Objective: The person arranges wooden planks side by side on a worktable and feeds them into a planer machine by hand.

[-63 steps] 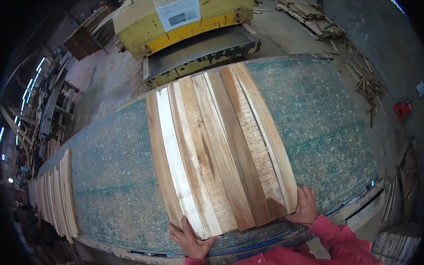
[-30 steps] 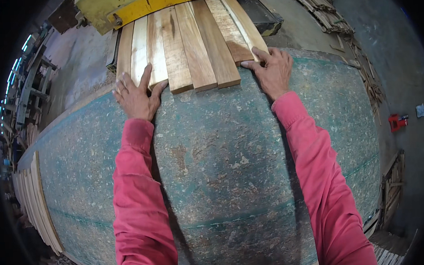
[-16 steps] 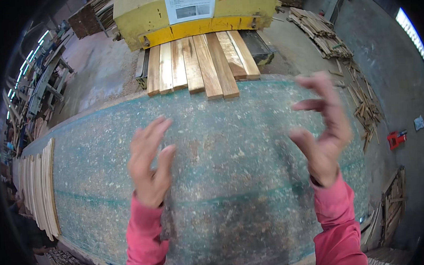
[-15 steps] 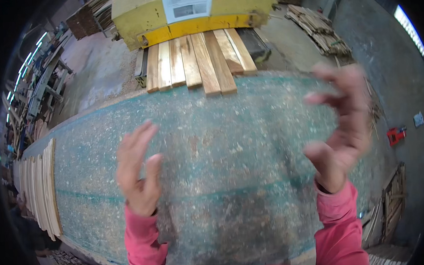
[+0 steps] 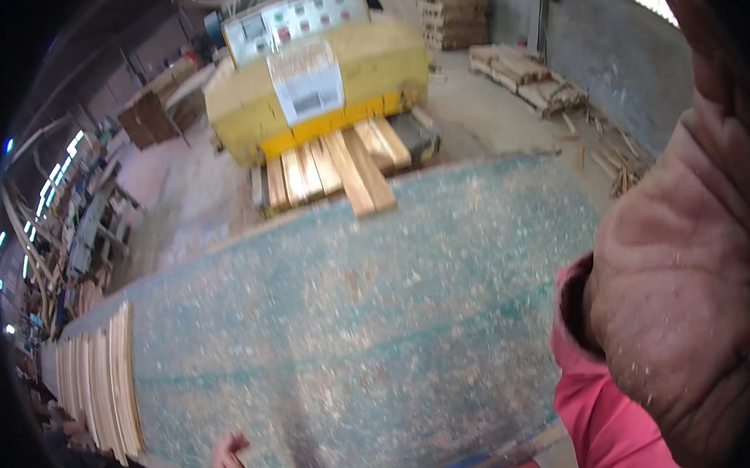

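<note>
One broad green table (image 5: 354, 318), sawdust-speckled, fills my view. At twelve o'clock, flat wooden boards (image 5: 330, 173) enter the boxy yellow machine (image 5: 319, 94). My right hand (image 5: 688, 304), dusty, looms open, empty, at three. Left hand (image 5: 230, 466) fingertips only; cannot tell.

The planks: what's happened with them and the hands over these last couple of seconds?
The wooden planks were pushed across the green table into the yellow machine, then let go. The right hand has risen close to the camera, open and empty; the left hand has dropped to the table's near edge. The plank stack at the left stayed put.
</note>
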Tool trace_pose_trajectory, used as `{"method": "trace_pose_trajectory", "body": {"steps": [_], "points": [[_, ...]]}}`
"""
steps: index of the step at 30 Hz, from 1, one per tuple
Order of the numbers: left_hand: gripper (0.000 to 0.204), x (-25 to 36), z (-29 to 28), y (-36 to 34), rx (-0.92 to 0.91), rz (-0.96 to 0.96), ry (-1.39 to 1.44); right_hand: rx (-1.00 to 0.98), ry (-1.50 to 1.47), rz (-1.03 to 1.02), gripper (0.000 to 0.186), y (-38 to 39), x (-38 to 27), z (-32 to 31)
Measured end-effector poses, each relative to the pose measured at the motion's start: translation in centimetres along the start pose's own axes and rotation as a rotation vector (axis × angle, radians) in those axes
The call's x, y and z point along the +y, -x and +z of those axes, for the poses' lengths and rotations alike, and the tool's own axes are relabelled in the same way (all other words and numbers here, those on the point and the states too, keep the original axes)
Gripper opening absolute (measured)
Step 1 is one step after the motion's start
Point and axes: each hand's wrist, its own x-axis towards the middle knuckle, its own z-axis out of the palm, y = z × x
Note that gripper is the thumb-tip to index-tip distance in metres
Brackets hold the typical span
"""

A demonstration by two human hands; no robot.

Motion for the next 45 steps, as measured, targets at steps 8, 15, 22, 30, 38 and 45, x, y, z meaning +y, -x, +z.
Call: {"method": "trace_pose_trajectory", "body": {"steps": [8, 15, 22, 30, 38, 45], "points": [[0.032, -0.2, -1.0, 2.4, -0.011, -0.073, 0.147, -0.092, -0.175, -0.112, 0.074, -2.8, -4.0, -2.1], [0.029, 0.0, 0.9, 2.6, -0.099, -0.063, 0.205, -0.278, -0.466, 0.012, 0.064, -0.6, -3.9, -2.8], [0.019, 4.5, -0.2, 1.6, -0.037, 0.177, 0.191, -0.495, -0.726, 0.14, 0.056, 1.8, -6.3, -4.4], [0.023, 6.3, -4.5, 2.9, -0.013, 0.419, 0.134, -0.499, -0.976, 0.399, 0.037, 9.3, -13.8, -3.1], [0.028, 3.8, -5.9, 4.7, -0.018, 0.286, 0.126, -0.13, -0.964, 0.336, 0.029, 11.6, -14.9, -4.5], [0.027, 2.7, -7.4, 6.2, -0.014, 0.238, 0.12, 0.105, -0.98, 0.196, 0.022, 12.6, -16.5, -4.1]]}}
